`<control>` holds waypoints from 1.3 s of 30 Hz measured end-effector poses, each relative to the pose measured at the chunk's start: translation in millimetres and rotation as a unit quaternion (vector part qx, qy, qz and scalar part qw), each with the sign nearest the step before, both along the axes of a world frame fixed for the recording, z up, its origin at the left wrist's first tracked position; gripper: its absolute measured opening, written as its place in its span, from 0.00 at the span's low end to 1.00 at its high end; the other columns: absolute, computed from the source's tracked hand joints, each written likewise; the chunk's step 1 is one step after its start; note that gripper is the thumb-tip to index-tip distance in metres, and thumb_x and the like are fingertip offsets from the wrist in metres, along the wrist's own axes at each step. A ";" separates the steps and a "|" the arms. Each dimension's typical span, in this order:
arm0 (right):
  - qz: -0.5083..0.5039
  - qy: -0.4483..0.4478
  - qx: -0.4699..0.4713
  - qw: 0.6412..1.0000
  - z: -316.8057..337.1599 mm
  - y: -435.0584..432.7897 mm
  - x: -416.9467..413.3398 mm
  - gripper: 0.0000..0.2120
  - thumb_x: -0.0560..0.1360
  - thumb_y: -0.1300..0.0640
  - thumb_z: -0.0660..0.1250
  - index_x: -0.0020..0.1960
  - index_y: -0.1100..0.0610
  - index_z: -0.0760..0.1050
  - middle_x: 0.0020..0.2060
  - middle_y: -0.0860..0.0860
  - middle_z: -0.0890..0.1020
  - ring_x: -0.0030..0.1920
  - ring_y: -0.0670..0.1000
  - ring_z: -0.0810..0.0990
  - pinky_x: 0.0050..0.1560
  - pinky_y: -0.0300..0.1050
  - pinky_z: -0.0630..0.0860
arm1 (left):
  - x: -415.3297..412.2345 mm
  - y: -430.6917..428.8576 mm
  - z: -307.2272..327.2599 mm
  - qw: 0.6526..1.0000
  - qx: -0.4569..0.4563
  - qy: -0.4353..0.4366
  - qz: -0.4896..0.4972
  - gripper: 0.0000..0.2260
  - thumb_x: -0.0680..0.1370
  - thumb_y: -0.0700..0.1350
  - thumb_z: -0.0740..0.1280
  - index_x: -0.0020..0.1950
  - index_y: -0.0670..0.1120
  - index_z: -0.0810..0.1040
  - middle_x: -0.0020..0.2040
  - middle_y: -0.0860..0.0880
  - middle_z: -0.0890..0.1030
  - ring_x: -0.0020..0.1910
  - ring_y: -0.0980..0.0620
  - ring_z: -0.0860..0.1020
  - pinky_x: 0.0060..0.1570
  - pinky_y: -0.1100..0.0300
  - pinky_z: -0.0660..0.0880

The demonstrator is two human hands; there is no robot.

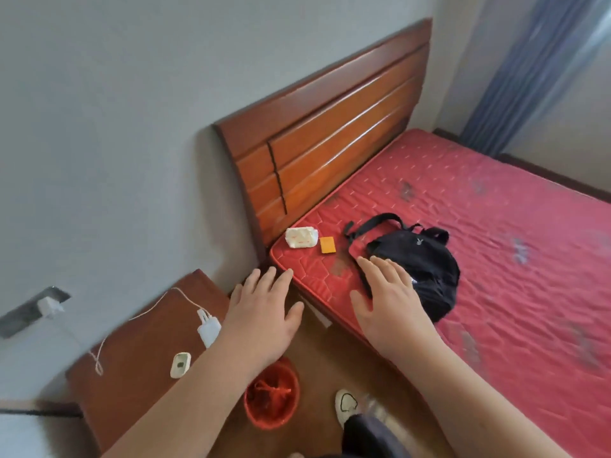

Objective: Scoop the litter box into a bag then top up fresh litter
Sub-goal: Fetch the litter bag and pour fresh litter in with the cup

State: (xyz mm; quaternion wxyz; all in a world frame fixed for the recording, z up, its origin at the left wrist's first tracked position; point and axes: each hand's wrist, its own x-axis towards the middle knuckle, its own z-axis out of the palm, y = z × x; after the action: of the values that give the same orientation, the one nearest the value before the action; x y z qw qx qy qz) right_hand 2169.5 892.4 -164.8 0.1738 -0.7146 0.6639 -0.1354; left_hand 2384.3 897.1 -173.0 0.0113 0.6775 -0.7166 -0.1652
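At mattress corner point(309, 267), left hand point(264, 314), right hand point(390, 305) splayed

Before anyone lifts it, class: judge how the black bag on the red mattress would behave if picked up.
Probably floppy: the black bag lies slumped and creased on the mattress. Likely light, as it looks slack and barely filled. Unlikely to roll; its strap may dangle.

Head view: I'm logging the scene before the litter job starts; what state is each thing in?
Red quilted mattress, bare, stained.
Black fabric backpack, slumped on the mattress.
White tissue pack, lying on the mattress corner.
Round red bin, upright on the floor, uncovered.
White charger, lying on the wooden nightstand.
Left hand, open, fingers spread, empty.
Right hand, open, fingers straight, empty.
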 end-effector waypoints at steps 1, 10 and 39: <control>-0.031 -0.001 0.001 1.000 0.9 10.8 -6.5 0.28 0.81 0.46 0.60 0.79 0.49 0.59 0.77 0.48 0.63 0.79 0.52 0.53 0.77 0.49 0.52 | -7.2 -1.4 -0.2 1.000 0.001 0.002 -0.028 0.28 0.83 0.61 0.53 0.82 0.55 0.51 0.82 0.50 0.54 0.81 0.47 0.49 0.79 0.46 0.51; -0.311 -0.017 -0.005 0.950 12.6 165.0 -109.5 0.29 0.81 0.45 0.58 0.80 0.48 0.57 0.79 0.48 0.59 0.79 0.52 0.50 0.79 0.51 0.51 | -158.1 35.1 7.2 0.950 0.028 0.021 -0.311 0.30 0.83 0.60 0.54 0.82 0.54 0.50 0.82 0.48 0.53 0.81 0.46 0.49 0.79 0.46 0.50; -0.728 -0.007 0.005 0.686 20.0 719.9 -445.8 0.29 0.82 0.45 0.57 0.80 0.52 0.56 0.78 0.52 0.60 0.78 0.53 0.54 0.77 0.46 0.50 | -677.6 508.0 18.9 0.692 0.027 0.028 -0.721 0.28 0.82 0.60 0.57 0.81 0.55 0.55 0.82 0.49 0.57 0.81 0.45 0.51 0.79 0.46 0.52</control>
State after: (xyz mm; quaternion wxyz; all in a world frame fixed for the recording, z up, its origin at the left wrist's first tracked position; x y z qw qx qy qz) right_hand 1723.7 1612.4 -144.8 0.0294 -0.0052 0.9748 -0.2211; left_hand 1706.7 1405.2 -154.0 -0.1097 -0.0517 -0.9796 -0.1604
